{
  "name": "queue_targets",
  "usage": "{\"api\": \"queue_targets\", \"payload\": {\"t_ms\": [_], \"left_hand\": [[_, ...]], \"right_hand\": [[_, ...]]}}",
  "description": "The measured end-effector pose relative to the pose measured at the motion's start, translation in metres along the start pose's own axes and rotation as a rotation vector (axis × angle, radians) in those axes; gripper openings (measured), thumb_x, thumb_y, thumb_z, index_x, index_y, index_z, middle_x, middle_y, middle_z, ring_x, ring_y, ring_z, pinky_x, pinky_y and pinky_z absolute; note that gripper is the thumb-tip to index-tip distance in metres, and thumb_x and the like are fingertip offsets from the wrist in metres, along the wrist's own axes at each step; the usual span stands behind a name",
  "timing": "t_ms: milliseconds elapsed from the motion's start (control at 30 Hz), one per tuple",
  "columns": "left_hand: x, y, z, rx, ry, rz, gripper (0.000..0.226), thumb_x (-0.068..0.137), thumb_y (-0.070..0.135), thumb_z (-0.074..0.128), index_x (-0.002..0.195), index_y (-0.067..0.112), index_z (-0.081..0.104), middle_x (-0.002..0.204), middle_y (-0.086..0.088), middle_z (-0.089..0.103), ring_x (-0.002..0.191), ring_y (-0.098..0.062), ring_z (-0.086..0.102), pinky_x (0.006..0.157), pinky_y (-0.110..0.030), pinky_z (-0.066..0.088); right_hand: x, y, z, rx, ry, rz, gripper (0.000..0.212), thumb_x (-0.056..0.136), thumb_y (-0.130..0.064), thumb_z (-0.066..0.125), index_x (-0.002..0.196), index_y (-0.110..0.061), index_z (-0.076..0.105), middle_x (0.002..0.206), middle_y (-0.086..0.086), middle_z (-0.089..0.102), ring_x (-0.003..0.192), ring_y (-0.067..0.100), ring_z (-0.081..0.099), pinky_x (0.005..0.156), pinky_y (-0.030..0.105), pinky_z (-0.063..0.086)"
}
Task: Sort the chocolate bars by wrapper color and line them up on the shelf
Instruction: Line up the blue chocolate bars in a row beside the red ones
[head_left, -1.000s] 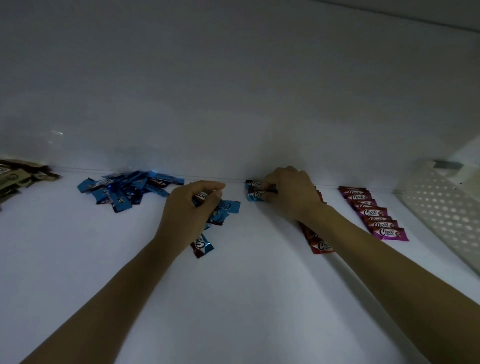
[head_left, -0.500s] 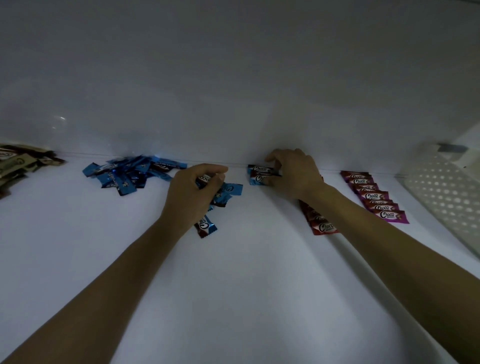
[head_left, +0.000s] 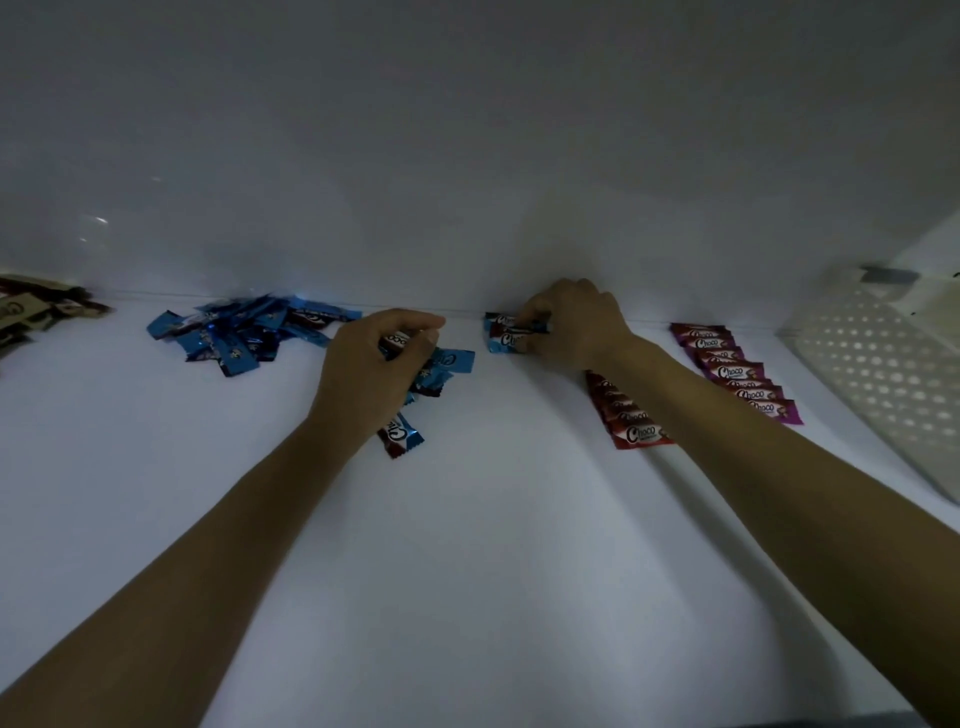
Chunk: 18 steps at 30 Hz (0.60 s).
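Left hand pinches one blue-wrapped bar above a small blue cluster; right hand, fingers curled, pinches the stacked blue bars at the back of the shelf; red row and purple row lie to their right; loose blue pile far left.

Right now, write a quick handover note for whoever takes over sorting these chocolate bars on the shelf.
Left hand: grips a blue bar above a small blue cluster.
Right hand: pinches the two blue bars that start a row at the back wall.
Done: red row and purple row are lined up on the right.
Left to do: the loose blue pile, one stray blue bar nearer the front, and the brown bars heaped at far left.
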<state>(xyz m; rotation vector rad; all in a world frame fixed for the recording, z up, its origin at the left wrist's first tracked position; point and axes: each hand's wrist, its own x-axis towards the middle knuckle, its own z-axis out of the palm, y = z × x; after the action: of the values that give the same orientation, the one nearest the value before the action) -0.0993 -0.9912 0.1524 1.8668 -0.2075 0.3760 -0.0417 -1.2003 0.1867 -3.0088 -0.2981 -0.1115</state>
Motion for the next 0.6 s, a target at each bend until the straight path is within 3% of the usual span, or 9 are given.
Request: {"api": "queue_targets", "payload": {"t_ms": [400,500,600], "left_hand": [[-0.0009,0.0018,0.0002,-0.007,-0.003,-0.020,0.013,0.092,0.014,0.061,0.100,0.021,0.068,0.089,0.012,0.064,0.075,0.014,0.061,0.059,-0.005,0.047],[-0.0009,0.0019,0.0005,-0.010,-0.002,-0.017,0.012,0.092,0.012,0.061,0.099,0.019,0.068,0.088,0.014,0.064,0.075,0.014,0.061,0.061,-0.004,0.046],[-0.0013,0.0022,0.0000,-0.007,-0.007,-0.014,0.012,0.092,0.011,0.061,0.098,0.018,0.068,0.089,0.014,0.064,0.076,0.015,0.060,0.063,-0.003,0.045]], "right_hand": [[0.0012,-0.0068,-0.0015,-0.039,0.064,-0.033,0.024,0.087,-0.030,0.062,0.108,-0.018,0.058,0.112,0.004,0.060,0.107,0.024,0.048,0.080,0.030,0.027],[0.0029,-0.0077,-0.0001,-0.095,0.049,-0.040,0.033,0.090,-0.031,0.060,0.122,-0.022,0.056,0.119,0.003,0.058,0.113,0.025,0.046,0.088,0.032,0.030],[0.0074,-0.0104,-0.0016,-0.191,-0.010,-0.067,0.030,0.092,-0.033,0.057,0.121,-0.025,0.060,0.117,0.004,0.057,0.114,0.025,0.045,0.089,0.035,0.031]]}}
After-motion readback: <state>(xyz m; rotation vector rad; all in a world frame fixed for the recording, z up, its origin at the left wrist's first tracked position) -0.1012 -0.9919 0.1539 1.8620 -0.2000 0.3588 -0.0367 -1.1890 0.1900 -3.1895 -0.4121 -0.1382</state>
